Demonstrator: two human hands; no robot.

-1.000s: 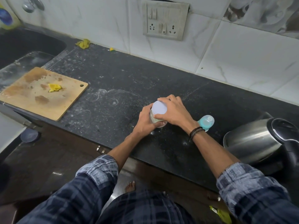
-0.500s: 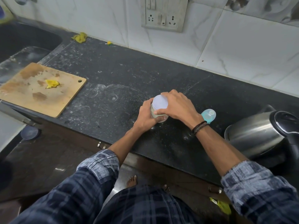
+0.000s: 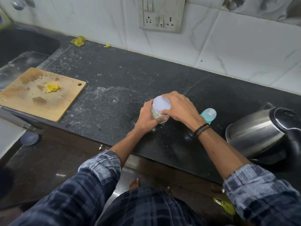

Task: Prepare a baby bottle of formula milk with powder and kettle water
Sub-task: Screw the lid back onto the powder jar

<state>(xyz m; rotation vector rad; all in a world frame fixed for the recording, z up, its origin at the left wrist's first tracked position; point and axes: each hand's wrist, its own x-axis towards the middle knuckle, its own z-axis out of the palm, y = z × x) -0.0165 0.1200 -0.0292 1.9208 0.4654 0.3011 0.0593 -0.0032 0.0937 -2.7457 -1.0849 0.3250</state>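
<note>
A clear powder jar [image 3: 156, 114] with a white lid [image 3: 162, 103] stands on the black counter [image 3: 114, 88]. My left hand [image 3: 147, 117] wraps around the jar's body. My right hand [image 3: 179, 106] grips the lid from the right and above. Just behind my right wrist stands a teal baby bottle [image 3: 208, 114] with a clear cap, partly hidden. A steel electric kettle [image 3: 260, 132] with a black lid sits at the right on its base.
A wooden cutting board [image 3: 39, 93] with a yellow scrap lies at the left, beside a dark sink [image 3: 24, 44]. A socket panel [image 3: 161, 14] is on the tiled wall. Yellow scraps [image 3: 78, 41] lie at the counter's back.
Both hands stay on the jar and lid. My right hand's fingers have shifted slightly around the lid. The camera has moved a little; the jar stays in place.
</note>
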